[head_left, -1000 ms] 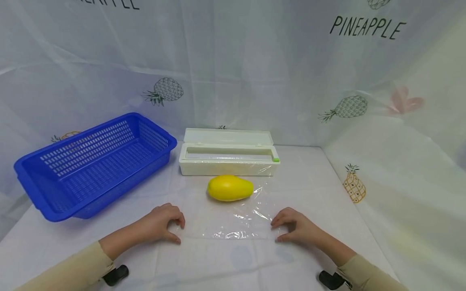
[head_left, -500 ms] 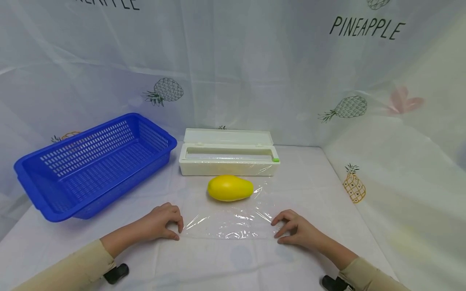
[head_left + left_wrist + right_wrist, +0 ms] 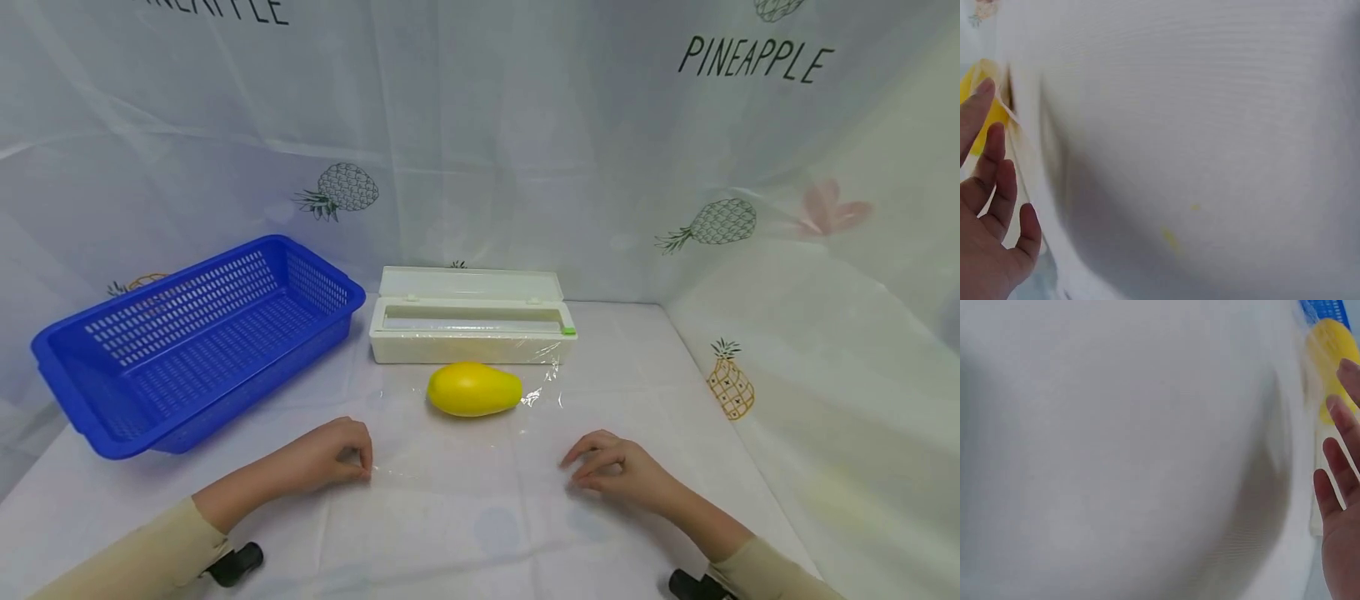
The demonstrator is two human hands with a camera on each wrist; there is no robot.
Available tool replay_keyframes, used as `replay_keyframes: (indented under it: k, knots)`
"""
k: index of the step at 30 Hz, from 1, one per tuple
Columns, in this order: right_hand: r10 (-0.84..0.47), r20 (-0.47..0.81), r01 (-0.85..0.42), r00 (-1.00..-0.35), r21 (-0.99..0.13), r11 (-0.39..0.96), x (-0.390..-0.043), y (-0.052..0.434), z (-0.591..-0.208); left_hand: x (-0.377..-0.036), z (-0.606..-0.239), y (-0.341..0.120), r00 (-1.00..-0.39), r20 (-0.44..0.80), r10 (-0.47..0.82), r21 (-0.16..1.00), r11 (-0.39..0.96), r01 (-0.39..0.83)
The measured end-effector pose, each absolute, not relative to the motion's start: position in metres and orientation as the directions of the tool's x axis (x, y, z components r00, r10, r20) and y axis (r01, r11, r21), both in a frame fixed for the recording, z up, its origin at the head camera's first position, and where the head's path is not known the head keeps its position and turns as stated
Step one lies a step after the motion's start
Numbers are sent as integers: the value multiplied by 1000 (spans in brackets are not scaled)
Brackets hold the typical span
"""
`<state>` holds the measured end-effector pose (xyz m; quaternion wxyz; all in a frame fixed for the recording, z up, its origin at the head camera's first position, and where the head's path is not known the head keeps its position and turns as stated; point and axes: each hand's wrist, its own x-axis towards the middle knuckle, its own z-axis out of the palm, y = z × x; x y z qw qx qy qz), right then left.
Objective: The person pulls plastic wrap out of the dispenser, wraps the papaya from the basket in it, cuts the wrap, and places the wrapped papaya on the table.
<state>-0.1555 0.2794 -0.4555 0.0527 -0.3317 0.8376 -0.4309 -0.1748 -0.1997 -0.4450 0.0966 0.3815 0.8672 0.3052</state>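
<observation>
A yellow mango (image 3: 474,388) lies on a sheet of clear cling film (image 3: 465,450) that runs from the white dispenser box (image 3: 468,321) toward me across the white table (image 3: 450,542). My left hand (image 3: 341,454) pinches the film's near left corner with curled fingers. My right hand (image 3: 607,471) does the same at the near right corner. The film lies stretched and almost flat between them. The right wrist view is blurred and shows the mango (image 3: 1332,350) beyond my fingers (image 3: 1341,456).
A large blue perforated basket (image 3: 315,283) stands empty at the left, beside the dispenser box, whose lid is up. White pineapple-print curtains close off the back and right side. The table's right edge runs close to my right hand.
The film's near edge was crinkled and raised between my hands; now it is drawn taut and flat. Both hands shifted slightly toward me, and the head view moved a little.
</observation>
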Motion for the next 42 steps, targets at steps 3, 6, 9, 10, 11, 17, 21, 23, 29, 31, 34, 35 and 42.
replay_keyframes:
  k: [3,6,9,10,11,17,21,23,29,31,34,35,42]
  knots:
    - [-577,221,-497,-786,-782,377,-157,279,-446,-175,-436,-200,-716,89,693,632,516,579]
    - [-559,209,-468,-802,-803,370,-160,280,-435,-174,-426,-199,-758,123,640,641,532,554]
    - [-547,163,-425,-821,-814,397,-164,281,-425,-174,-418,-198,-780,163,605,632,543,554]
    - [-540,145,-410,-829,-814,412,-166,281,-422,-175,-415,-197,-780,178,599,625,543,560]
    - [-531,128,-394,-837,-816,423,-167,280,-418,-176,-413,-197,-782,191,593,617,547,566]
    - [-505,113,-349,-856,-846,403,-178,278,-401,-182,-399,-193,-835,244,493,589,609,531]
    - [-540,197,-428,-818,-836,343,-190,277,-396,-187,-393,-188,-869,270,416,618,617,487]
    - [-557,245,-487,-794,-804,341,-196,277,-395,-191,-392,-185,-873,285,397,637,602,481]
    - [-538,262,-512,-801,-767,388,-211,274,-393,-205,-390,-182,-820,371,436,594,567,571]
    - [-506,234,-463,-830,-795,393,-216,272,-393,-210,-389,-181,-809,382,447,569,576,586]
    - [-448,183,-371,-875,-849,377,-223,269,-394,-218,-390,-180,-817,369,443,563,593,575]
    - [-431,170,-346,-886,-862,370,-225,268,-394,-220,-390,-179,-823,362,438,569,595,568]
    - [-347,91,-206,-933,-927,313,-239,263,-405,-232,-393,-173,-882,292,371,620,629,470]
